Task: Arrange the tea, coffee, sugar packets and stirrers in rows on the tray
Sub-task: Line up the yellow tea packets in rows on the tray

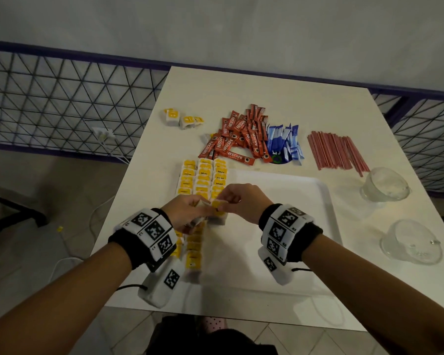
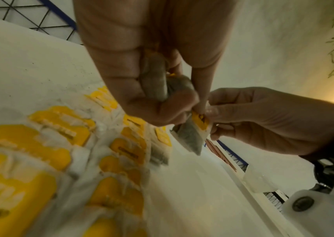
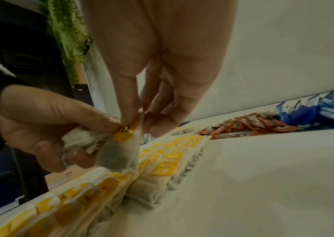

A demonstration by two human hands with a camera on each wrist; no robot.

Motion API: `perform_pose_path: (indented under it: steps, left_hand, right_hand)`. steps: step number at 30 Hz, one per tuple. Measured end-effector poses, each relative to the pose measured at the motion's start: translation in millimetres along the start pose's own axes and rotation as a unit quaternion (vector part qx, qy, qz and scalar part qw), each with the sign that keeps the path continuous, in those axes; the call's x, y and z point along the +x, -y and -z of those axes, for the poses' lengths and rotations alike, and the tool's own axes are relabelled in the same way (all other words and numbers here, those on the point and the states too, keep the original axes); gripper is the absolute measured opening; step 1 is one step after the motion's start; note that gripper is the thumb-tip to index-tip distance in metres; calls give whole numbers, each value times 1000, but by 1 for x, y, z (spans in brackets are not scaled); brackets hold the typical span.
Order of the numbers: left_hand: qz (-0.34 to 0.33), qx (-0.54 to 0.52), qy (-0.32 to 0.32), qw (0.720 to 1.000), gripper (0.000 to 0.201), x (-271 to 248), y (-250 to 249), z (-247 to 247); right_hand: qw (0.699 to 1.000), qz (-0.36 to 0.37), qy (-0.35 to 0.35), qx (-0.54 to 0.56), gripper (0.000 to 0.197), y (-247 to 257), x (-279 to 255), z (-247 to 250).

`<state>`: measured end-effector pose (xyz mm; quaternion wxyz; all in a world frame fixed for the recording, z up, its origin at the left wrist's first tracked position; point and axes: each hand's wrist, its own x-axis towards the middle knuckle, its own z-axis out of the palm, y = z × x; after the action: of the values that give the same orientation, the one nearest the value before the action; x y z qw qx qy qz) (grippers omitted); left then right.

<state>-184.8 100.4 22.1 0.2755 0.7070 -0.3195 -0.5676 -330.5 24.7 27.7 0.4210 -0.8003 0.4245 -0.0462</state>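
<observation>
1. My left hand (image 1: 187, 211) was curled round a small bunch of tea bags (image 2: 157, 80), held above the tray (image 1: 305, 201).
2. My right hand (image 1: 241, 201) pinched one tea bag (image 3: 119, 154) by its yellow tag, thumb and forefinger closed, the other fingers loose.
3. Rows of tea bags (image 1: 203, 178) lay along the tray's left side.
4. Coffee sticks (image 1: 239, 137), blue sugar packets (image 1: 285, 144) and stirrers (image 1: 336, 149) sat on the table (image 1: 267, 90) beyond the tray.
5. Two glass cups (image 1: 385, 188) stood to the right.

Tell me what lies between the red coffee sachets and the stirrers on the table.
The pile of blue sugar packets, touching the coffee sachets and apart from the stirrers; the head view shows it.
</observation>
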Motion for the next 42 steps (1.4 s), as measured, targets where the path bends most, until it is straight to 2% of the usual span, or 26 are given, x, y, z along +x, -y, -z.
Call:
perform_pose_path:
  steps: [4,7,12,16,20,29,42]
  left_hand:
    - [11,31,6,999,6,3,1,6]
    - [26,-15,-4,1000,3,6,1,17]
    - [46,-65,-17,997,13,8,5,29]
    - [47,-67,-12,997,5,8,8,31]
    - [49,-62,-4,997,9,8,6,34]
    - [51,-83,-22,995,7,7,-5,47]
    - [46,-70,-16,996,8,11,-8,47]
  right_hand:
    - [999,-14,28,-35,19,-5,-2,-2]
    - [996,-39,63,-49,20,-10,-5,-8]
    - [989,-73,125,-25,22,-14,-8,-20]
    - [989,-86,119,-21,24,-13,-5,-22]
    - [988,-85,125,-35,27,-12,1,-23]
    - [992,-112,40,-39,25,-17,13,-28]
    - [992,-122,-15,13,20,-19,22,-29]
